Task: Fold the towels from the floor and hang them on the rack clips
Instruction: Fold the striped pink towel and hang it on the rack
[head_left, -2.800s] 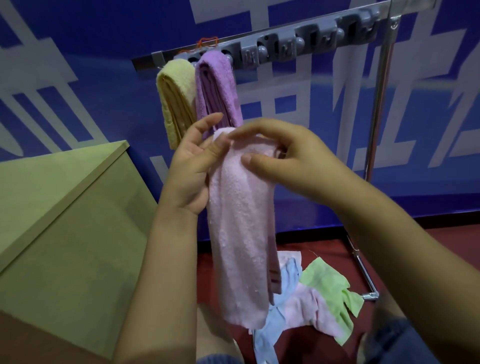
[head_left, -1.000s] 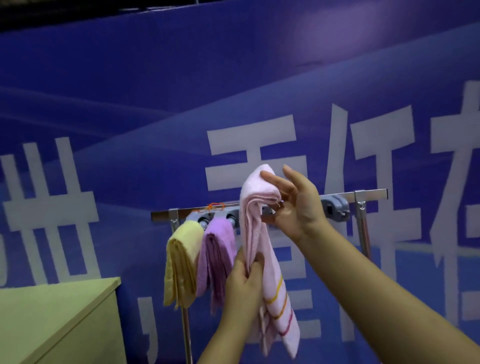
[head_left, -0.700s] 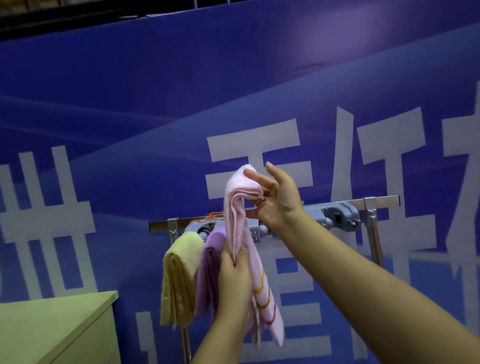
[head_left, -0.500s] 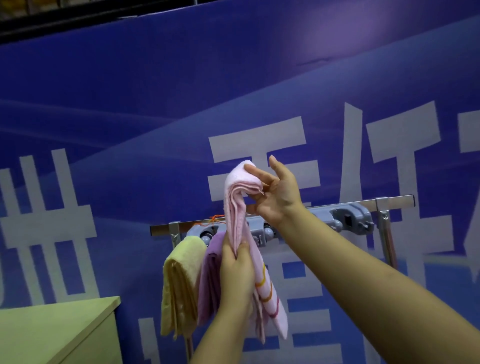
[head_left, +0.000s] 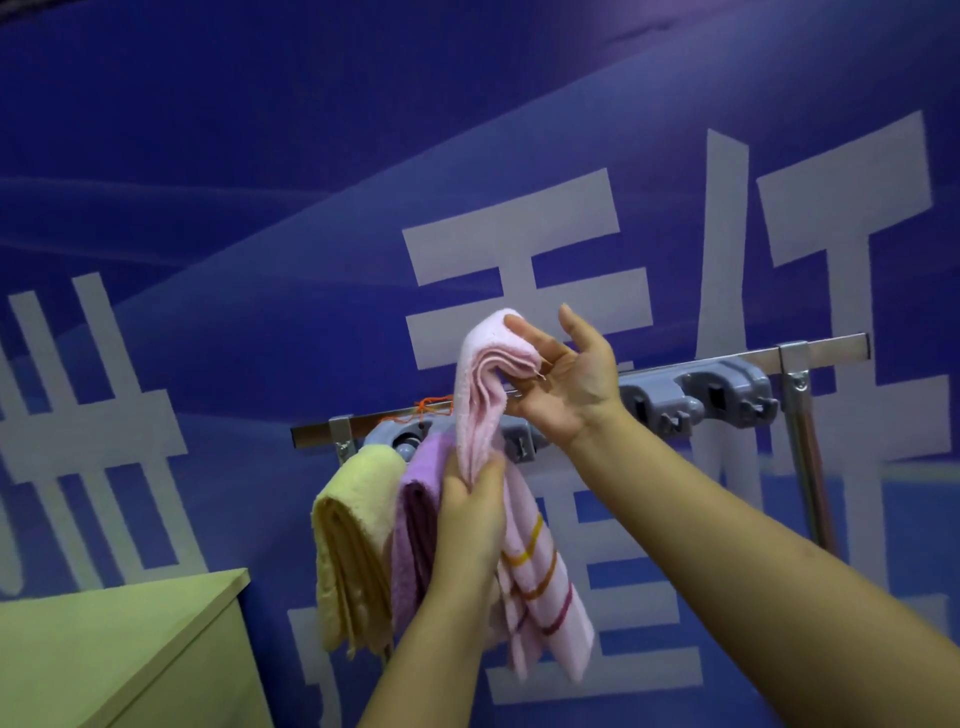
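A big blue wall (head_left: 260, 156) with pale letters fills the back. A metal rack (head_left: 810, 353) runs across it, with grey clips (head_left: 722, 392) in a row. Three towels are up here. One yellow towel (head_left: 353, 540) and one purple towel (head_left: 415, 530) hang from the clips side by side. One pink towel (head_left: 483, 405) with stripes is held up just in front of the rack. The left hand (head_left: 470, 525) grips its middle. The right hand (head_left: 566, 379) pinches its folded top and hides some clips. A green cabinet (head_left: 114, 654) stands low on the left.
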